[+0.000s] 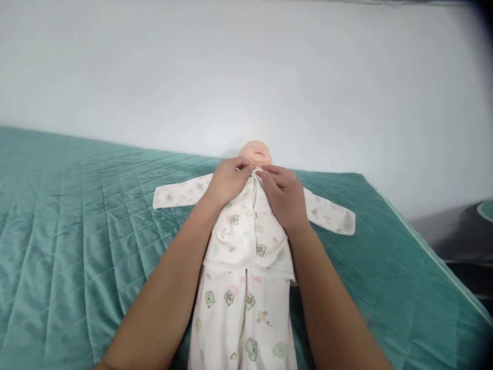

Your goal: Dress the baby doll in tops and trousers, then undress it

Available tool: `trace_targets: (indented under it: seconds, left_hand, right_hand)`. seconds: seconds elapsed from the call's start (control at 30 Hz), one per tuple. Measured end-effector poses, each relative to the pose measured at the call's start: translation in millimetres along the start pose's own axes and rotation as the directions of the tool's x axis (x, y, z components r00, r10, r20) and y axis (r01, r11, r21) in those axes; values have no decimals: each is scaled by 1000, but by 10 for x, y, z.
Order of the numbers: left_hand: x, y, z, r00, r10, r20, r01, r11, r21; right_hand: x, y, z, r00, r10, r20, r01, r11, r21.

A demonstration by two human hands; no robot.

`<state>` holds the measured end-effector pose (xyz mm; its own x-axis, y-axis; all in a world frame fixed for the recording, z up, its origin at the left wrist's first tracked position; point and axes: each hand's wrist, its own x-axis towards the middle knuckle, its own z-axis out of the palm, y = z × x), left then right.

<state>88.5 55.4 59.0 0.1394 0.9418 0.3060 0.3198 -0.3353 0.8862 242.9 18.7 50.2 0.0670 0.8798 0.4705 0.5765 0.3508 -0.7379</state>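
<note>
A baby doll (pixel 254 152) lies on its back on a teal quilted bed cover (pixel 77 216), head towards the wall. It wears a white printed jacket (pixel 246 231) with sleeves spread out to both sides, and matching trousers (pixel 239 318). My left hand (pixel 228 181) pinches the jacket's left collar edge just below the doll's chin. My right hand (pixel 284 196) pinches the right collar edge, fingers curled. The two hands nearly meet at the neckline.
A plain white wall (pixel 246 77) rises right behind the doll's head. The bed's right edge (pixel 423 246) runs diagonally down to the right, with dark floor beyond it. Bed cover stretches wide to the left.
</note>
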Motion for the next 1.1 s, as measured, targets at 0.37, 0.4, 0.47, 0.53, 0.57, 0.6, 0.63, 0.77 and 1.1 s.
trace_targets:
  seconds: [0.37,0.4,0.47,0.53,0.57,0.6,0.63,0.77,1.1]
  left_hand:
    - [0,9,-22,999,-27,21,27,1000,-8]
    - [-3,13,-25,999,-23,28,23,1000,-8]
    - [-8,24,-30,999,-22,29,22,1000,-4]
    - [-11,36,-32,999,-34,24,34,999,4]
    - [-13,42,-33,999,-41,23,41,999,9]
    - [-15,46,-34,999,-46,24,46,999,13]
    - [-18,49,-35,999,-48,25,48,999,17]
    - [-31,49,-39,999,-36,27,35,999,28]
    - [-27,13,-46,1000,-23,-8,23,999,-33]
  right_hand:
    - [39,66,-66,963,146,228,-183,971,154]
    - [38,79,-74,958,148,246,-196,963,186]
    - [38,103,-82,955,144,261,-211,945,249]
    - [43,115,-78,954,151,258,-224,932,285]
    - [45,115,-73,955,156,253,-229,928,295]
    - [47,109,-66,956,158,246,-231,925,302]
    - [47,100,-59,959,160,236,-229,925,304]
    - [37,48,-33,975,167,150,-200,948,246]
    - [1,-19,-85,985,172,30,-174,966,192]
